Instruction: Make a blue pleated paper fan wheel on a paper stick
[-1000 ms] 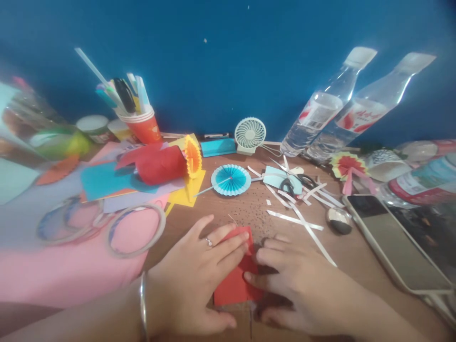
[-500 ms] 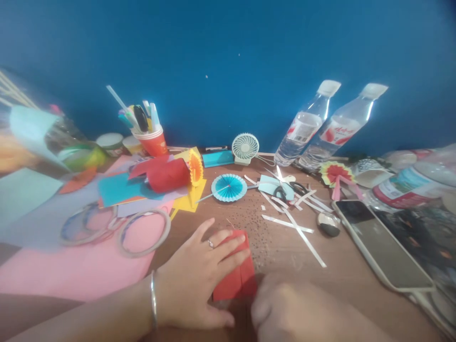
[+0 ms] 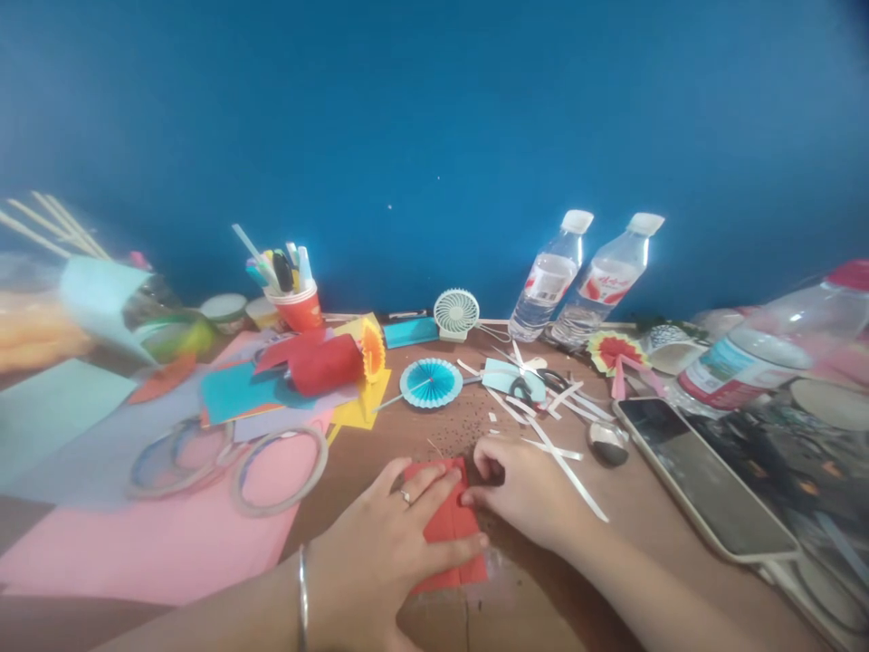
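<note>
A folded piece of red paper (image 3: 444,521) lies flat on the brown tabletop in front of me, with a lengthwise fold line near its right side. My left hand (image 3: 400,543) is spread over it, palm down, fingers stretched across and pressing on it. It wears a ring and a silver bracelet. At the paper's upper right edge is my right hand (image 3: 520,489), its fingers curled in and its thumb tip touching the paper. Nothing shows inside that hand. Just beyond sits a blue pleated paper rosette (image 3: 430,384) on a thin stick.
Scissors (image 3: 521,367) lie among white paper strips (image 3: 568,478) to the right, near a phone (image 3: 706,475). Two water bottles (image 3: 543,285) stand by the wall. Tape rolls (image 3: 280,471) rest on pink paper (image 3: 169,552) at left. A small fan (image 3: 456,314) and pen cup (image 3: 299,310) stand behind.
My right hand has moved up from beside the paper's lower right corner to its upper right edge. My left hand still lies on the paper. The view has tilted up slightly.
</note>
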The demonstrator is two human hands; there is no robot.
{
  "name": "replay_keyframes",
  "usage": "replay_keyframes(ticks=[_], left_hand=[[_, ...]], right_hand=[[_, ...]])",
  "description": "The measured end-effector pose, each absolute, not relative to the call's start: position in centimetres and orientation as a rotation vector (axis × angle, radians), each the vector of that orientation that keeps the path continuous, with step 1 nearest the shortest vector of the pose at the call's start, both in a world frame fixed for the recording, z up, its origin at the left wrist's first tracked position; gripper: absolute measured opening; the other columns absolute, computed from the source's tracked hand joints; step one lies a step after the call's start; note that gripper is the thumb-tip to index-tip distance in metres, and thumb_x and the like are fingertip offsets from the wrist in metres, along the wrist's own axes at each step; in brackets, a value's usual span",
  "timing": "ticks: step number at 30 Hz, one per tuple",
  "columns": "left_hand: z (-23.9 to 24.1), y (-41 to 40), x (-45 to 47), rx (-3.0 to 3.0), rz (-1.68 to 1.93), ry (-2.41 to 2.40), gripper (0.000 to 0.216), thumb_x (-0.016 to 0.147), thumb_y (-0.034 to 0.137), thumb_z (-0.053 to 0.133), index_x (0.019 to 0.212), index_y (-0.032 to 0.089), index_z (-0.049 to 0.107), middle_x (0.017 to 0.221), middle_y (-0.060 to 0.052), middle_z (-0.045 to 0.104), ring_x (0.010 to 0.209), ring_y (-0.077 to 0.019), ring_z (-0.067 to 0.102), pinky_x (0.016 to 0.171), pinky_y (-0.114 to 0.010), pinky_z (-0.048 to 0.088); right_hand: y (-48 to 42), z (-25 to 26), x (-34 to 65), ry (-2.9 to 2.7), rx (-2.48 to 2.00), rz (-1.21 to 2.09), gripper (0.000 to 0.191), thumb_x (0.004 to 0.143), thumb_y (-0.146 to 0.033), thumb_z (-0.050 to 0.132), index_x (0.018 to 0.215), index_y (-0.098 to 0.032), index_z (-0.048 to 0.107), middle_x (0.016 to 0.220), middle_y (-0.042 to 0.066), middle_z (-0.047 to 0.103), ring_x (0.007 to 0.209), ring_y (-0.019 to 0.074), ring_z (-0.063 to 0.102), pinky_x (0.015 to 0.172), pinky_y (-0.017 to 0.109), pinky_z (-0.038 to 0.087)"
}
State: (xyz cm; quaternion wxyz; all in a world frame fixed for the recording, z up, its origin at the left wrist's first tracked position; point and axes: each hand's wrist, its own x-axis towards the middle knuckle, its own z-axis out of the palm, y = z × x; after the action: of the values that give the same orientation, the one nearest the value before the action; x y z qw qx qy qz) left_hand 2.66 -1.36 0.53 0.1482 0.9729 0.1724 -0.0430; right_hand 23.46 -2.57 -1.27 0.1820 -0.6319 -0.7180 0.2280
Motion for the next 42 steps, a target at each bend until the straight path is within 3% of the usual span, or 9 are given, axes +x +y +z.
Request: replay_keyframes(ticks=[4,9,13,17,23,29,34,42], left_hand=[[0.6,-1.5,2.6,2.805,-0.132,0.512,0.081,0.063,0.061,0.055,0.134,0.036,0.024,0.141,-0.013,0.026,0.126,-0.0382,0.025,0.094,-0.063,0.015],[0.9,-1.7,2.6,2.804,-0.137,0.491,0.081,0.065,0.06,0.053,0.135,0.034,0.023,0.132,-0.008,0.041,0.125,-0.0383,0.025,0.094,-0.065,0.012],[0.9,-1.9,2.6,2.804,-0.167,0.503,0.08,0.065,0.058,0.054,0.135,0.032,0.024,0.133,-0.007,0.042,0.123,-0.0372,0.03,0.096,-0.063,0.013],[0.6,-2.2,2.6,2.825,-0.149,0.483,0.071,0.074,0.044,0.053,0.136,0.03,0.022,0.135,-0.006,0.041,0.12,-0.0313,0.038,0.097,-0.057,0.02],[0.3,-2.1,2.4,3.004,0.011,0.471,0.047,0.081,0.035,0.047,0.126,0.028,0.039,0.124,-0.006,0.052,0.114,-0.0303,0.043,0.094,-0.055,0.023],[-0.6,-1.7,1.9,3.067,0.211,0.58,0.037,0.082,0.048,0.046,0.102,0.018,0.056,0.113,-0.006,0.059,0.102,-0.023,0.051,0.09,-0.04,0.031],[-1.6,-1.7,1.9,3.053,0.398,0.672,0.018,0.082,0.031,0.05,0.09,0.018,0.057,0.109,-0.001,0.061,0.098,-0.0179,0.053,0.089,-0.033,0.034],[-1.7,-1.8,1.8,3.037,0.315,0.668,0.018,0.082,0.029,0.047,0.09,0.017,0.058,0.113,-0.003,0.061,0.102,-0.02,0.053,0.092,-0.034,0.037]], right_hand=[[-2.1,-1.6,23.3,-1.958,-1.853,0.634,0.026,0.065,-0.026,0.068,0.06,-0.02,0.043,0.055,-0.009,0.05,0.05,0.0081,0.04,0.047,0.02,0.022],[-0.5,-1.9,23.1,-1.907,-1.898,0.602,0.022,0.065,-0.025,0.066,0.061,-0.021,0.045,0.056,-0.008,0.052,0.05,0.0084,0.042,0.047,0.02,0.023],[0.5,-1.9,23.0,-1.85,-1.946,0.569,0.019,0.066,-0.023,0.063,0.061,-0.021,0.046,0.055,-0.007,0.051,0.05,0.0096,0.044,0.048,0.021,0.025],[0.1,-2.1,23.1,-1.781,-1.804,0.587,0.006,0.075,-0.02,0.052,0.071,-0.022,0.049,0.059,-0.006,0.053,0.054,0.011,0.047,0.051,0.021,0.031],[-0.3,-2.1,23.9,-2.127,-1.432,0.678,0.007,0.071,-0.016,0.063,0.069,-0.022,0.06,0.076,-0.003,0.058,0.07,0.0115,0.053,0.064,0.022,0.037],[0.2,-1.6,24.7,-2.347,-1.296,0.578,0.005,0.073,-0.019,0.064,0.069,-0.021,0.063,0.069,-0.002,0.059,0.071,0.0132,0.052,0.064,0.023,0.037],[0.9,-1.7,25.9,-2.447,-1.156,0.612,0.009,0.077,-0.025,0.062,0.079,-0.024,0.07,0.071,0.0,0.062,0.073,0.0138,0.052,0.066,0.024,0.039],[1.6,-0.9,28.3,-2.495,-1.326,0.475,0.015,0.077,-0.025,0.057,0.069,-0.024,0.07,0.065,0.0,0.063,0.069,0.0154,0.052,0.064,0.027,0.04]])
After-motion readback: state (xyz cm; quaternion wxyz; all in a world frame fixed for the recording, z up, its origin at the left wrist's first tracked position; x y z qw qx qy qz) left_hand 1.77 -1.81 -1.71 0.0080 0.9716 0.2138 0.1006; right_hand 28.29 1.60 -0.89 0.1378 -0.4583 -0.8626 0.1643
